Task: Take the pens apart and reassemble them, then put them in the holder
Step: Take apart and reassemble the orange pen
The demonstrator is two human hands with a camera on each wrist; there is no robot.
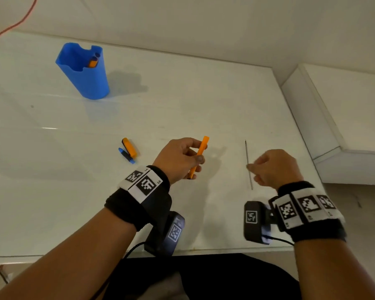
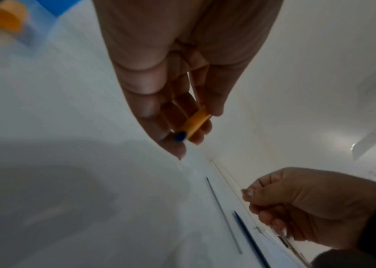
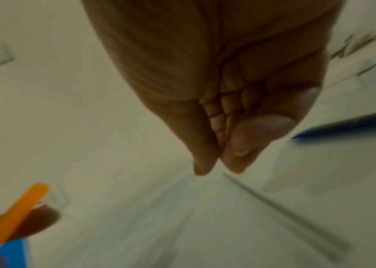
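A person's left hand [image 1: 178, 159] holds an orange pen barrel [image 1: 200, 153] above a white table [image 1: 52, 169], fingers and thumb curled round it; the right hand [image 1: 275, 167] hovers with fingers curled, thumb and forefinger tips together, just above a thin ink refill [image 1: 248, 163] lying on the table; whether they touch it is unclear; an orange cap [image 1: 129, 146] and a blue pen piece [image 1: 126, 155] lie left of the hands; a blue holder [image 1: 85, 76] stands farther back, with orange pens [image 1: 93, 60] inside.
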